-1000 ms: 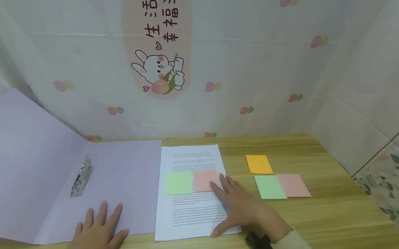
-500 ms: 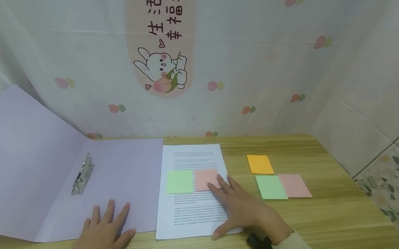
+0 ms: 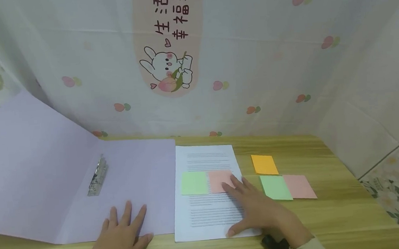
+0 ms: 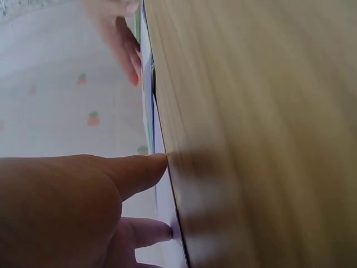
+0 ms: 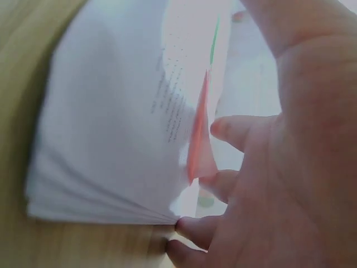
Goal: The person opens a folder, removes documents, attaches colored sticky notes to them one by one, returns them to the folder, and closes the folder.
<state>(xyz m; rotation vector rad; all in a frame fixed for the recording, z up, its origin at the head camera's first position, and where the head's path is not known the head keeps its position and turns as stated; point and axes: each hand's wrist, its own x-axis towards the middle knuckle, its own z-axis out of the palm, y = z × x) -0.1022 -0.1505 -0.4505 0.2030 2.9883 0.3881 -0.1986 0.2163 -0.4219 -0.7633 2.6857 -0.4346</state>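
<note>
A lilac folder (image 3: 140, 177) lies opened out on the left, its cover tilted up and a metal clip (image 3: 98, 176) near its fold. Spread on the folder's lower edge is my left hand (image 3: 118, 238), holding nothing. To the folder's right is a stack of printed paper (image 3: 212, 212), bearing a green sticky note (image 3: 194, 183) and a pink sticky note (image 3: 219, 180). My right hand (image 3: 258, 208) rests on the stack's right side with fingers spread, fingertips at the pink note. In the right wrist view, the pink note (image 5: 198, 137) stands partly raised from the page beside the fingertips.
Orange (image 3: 264, 164), green (image 3: 275, 188) and pink (image 3: 299, 186) sticky pads lie on the wooden table (image 3: 338, 207) to the right. A patterned curtain (image 3: 250, 56) hangs behind the table. A black object (image 3: 276, 246) sits under my right wrist.
The head view has turned slightly left, so everything sits further right. My left hand has slid a little right along the folder; my right hand has shifted slightly left over the pink note.
</note>
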